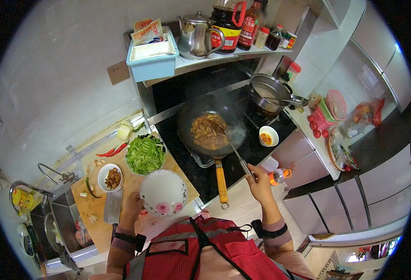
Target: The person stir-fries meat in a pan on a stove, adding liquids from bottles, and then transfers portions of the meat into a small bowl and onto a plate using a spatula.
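Note:
My right hand grips the handle of a metal cooking spatula, its blade down in brown saucy food in a steaming wok. The wok's wooden handle points towards me, untouched. My left hand holds an empty flowered bowl by its left rim, over the cutting board's right edge. Behind this bowl, sliced green vegetables fill another bowl. A small white bowl of browned pieces sits on the wooden cutting board, with a cleaver beside my left hand.
A pot with a ladle stands behind right of the wok, and a small bowl of orange-red food at the stove's right edge. Red chillies and garlic lie at the board's back. Above is a shelf with a kettle and bottles; a sink lies left.

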A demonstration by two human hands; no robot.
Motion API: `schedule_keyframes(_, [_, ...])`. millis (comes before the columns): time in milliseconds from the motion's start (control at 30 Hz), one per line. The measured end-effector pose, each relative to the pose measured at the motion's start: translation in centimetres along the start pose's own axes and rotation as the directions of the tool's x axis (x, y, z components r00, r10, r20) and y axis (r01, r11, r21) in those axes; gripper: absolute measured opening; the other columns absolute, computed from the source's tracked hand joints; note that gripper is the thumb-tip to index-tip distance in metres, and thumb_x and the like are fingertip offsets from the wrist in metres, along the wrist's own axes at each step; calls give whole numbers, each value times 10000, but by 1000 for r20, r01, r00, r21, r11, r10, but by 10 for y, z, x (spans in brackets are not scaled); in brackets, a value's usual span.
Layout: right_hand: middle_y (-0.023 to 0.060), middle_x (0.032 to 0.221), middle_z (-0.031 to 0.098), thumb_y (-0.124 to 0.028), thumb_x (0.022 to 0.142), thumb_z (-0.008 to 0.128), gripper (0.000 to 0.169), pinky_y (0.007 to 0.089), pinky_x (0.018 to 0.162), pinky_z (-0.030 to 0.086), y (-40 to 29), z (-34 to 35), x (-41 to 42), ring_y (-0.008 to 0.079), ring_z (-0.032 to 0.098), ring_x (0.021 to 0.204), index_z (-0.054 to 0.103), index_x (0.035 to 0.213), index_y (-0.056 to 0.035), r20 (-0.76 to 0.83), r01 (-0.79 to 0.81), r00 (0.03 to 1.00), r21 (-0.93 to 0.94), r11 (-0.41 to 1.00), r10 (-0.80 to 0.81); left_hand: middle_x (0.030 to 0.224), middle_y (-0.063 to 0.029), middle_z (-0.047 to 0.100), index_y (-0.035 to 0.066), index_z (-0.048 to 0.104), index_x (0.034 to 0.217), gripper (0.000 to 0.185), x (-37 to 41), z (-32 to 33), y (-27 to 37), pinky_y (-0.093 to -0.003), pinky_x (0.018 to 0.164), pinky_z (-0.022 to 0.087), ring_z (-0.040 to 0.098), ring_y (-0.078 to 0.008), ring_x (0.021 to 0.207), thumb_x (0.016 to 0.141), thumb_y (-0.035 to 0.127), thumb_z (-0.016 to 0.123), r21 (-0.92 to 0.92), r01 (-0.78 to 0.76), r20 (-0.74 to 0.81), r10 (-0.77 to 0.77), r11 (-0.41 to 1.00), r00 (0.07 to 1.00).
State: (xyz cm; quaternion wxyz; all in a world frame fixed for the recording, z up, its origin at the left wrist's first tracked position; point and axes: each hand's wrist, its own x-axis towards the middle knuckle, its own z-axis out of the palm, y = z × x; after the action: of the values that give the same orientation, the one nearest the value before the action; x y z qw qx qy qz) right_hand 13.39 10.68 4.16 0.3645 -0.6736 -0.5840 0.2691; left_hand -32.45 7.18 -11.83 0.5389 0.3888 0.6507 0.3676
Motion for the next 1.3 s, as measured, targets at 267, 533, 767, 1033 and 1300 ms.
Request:
schedule_keyframes(267, [118, 991, 672, -48, 853, 654, 411, 273, 726, 496, 10, 0, -9, 148, 606, 823, 573, 1250, 20, 66, 90, 994, -30, 995, -88, 924, -72, 644, -3, 555, 1119, 278, -21, 1, 67, -287, 586, 549, 628, -140, 712, 865, -45, 449, -26, -227, 11, 227, 974, 974])
schedule_keyframes(533, [200, 1103, 669, -56, 846, 647, 378, 326, 830, 513, 3, -4, -15, 261, 669, 973, 593, 1212, 24, 80, 2, 997, 116, 993, -12, 955, -112, 621, -11, 512, 1117, 262, 5, 26, 152, -310, 617, 566, 641, -187, 762, 863, -19, 447, -385, -15, 92, 54, 923, 994])
schedule_keyframes(767, [218, 1127, 650, -56, 820, 655, 403, 352, 836, 517, 31, -10, -28, 310, 663, 987, 600, 1215, -2, 0, 9, 1000, 92, 996, -9, 929, -132, 628, -15, 526, 1060, 220, 12, 68, 232, -340, 671, 594, 656, -205, 755, 851, 24, 468, 119, -559, 224, 526, 821, 820])
schedule_keyframes(1033, [217, 1084, 662, -46, 796, 675, 403, 333, 842, 510, 23, -19, -29, 302, 666, 973, 615, 1192, 1, -41, 45, 998, -39, 998, -47, 949, -154, 600, -46, 431, 1151, 309, 109, 120, 265, -436, 631, 615, 674, -258, 769, 859, 37, 489, -201, -3, 152, 34, 980, 988])
schedule_keyframes(1300, [212, 1025, 667, -47, 787, 681, 388, 350, 813, 514, 23, -25, -30, 320, 665, 926, 634, 1172, -26, -30, 29, 999, -36, 999, -30, 1031, -188, 498, 49, 278, 1137, 403, 114, 147, 306, -506, 641, 610, 621, -308, 873, 846, 49, 557, -84, -103, 154, 115, 991, 981])
